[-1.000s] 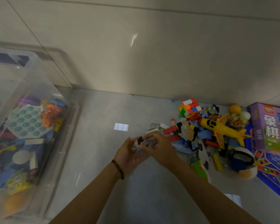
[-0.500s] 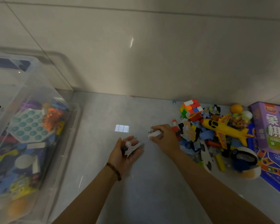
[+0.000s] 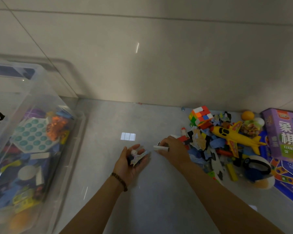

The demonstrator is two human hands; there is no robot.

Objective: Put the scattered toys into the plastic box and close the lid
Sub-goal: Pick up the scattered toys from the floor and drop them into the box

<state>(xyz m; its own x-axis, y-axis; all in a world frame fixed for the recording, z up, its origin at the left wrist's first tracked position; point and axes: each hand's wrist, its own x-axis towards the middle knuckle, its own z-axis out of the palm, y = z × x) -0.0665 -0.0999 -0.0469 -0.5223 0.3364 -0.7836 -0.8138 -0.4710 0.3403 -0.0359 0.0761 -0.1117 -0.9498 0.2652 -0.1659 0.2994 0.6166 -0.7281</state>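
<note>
The left hand lies palm-up, barely cupped, with small toy pieces heaped loose on it. Any tilt on the way to the clear plastic box, well off to the left, could spill them. The right hand pinches a small white block beside the scattered toy pile, and so thin a grip may slip.
</note>
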